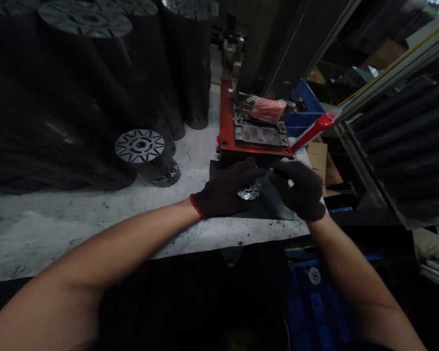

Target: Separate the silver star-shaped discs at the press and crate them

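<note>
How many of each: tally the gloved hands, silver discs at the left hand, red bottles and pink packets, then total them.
Gloved hands: 2 (left hand, right hand)
Silver disc at left hand: 1
Red bottle: 1
Pink packet: 1
Total: 5

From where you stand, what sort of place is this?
Probably a factory or workshop: tall dark cylinders with slotted ends, a red-based bench machine, and a gloved left hand holding a slotted metal piece.
</note>
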`<state>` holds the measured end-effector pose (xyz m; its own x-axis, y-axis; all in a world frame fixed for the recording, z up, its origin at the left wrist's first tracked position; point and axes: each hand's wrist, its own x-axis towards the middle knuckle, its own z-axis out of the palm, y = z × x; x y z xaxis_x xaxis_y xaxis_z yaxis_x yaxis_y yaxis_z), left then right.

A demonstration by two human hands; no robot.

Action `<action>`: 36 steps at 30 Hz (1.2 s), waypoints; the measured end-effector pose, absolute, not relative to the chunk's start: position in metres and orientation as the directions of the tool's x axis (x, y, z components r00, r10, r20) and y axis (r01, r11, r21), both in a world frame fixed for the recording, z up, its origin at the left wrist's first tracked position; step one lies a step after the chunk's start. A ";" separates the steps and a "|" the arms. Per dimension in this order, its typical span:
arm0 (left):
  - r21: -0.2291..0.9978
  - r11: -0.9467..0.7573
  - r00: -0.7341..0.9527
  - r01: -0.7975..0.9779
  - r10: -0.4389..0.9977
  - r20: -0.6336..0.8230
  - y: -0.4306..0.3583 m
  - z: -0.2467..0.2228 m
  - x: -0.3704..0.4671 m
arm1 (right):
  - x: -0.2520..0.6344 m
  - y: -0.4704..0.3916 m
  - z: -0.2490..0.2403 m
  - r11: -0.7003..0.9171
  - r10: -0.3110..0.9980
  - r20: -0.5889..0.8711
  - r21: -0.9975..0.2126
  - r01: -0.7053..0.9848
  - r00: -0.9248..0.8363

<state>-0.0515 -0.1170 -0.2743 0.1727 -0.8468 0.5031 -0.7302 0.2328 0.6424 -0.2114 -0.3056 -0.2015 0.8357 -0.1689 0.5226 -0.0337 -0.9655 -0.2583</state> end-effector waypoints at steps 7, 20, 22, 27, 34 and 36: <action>0.564 0.260 0.060 -0.783 -0.872 0.486 -0.120 -0.262 -0.052 | -0.121 -0.355 -0.165 -0.973 0.221 0.390 0.024 0.230 0.894; 0.719 0.009 0.286 -0.695 -0.914 0.288 -0.118 -0.268 -0.051 | -0.197 -0.308 -0.221 -0.707 -0.648 0.588 -0.701 -0.095 0.484; 0.760 -0.033 0.308 -0.649 -0.925 0.222 -0.119 -0.270 -0.045 | -0.222 -0.296 -0.241 -0.520 -0.775 0.394 -0.842 -0.144 0.493; 0.781 -0.026 0.272 -0.624 -0.944 0.186 -0.121 -0.269 -0.036 | -0.245 -0.285 -0.260 -0.508 -0.700 0.282 -0.843 -0.180 0.657; 0.779 -0.042 0.281 -0.626 -0.943 0.176 -0.122 -0.265 -0.040 | -0.211 -0.280 -0.255 -0.639 -0.492 0.251 -0.754 -0.149 0.834; 0.779 -0.057 0.297 -0.624 -0.940 0.170 -0.122 -0.264 -0.041 | -0.208 -0.281 -0.255 -0.694 -0.468 0.260 -0.700 -0.169 0.845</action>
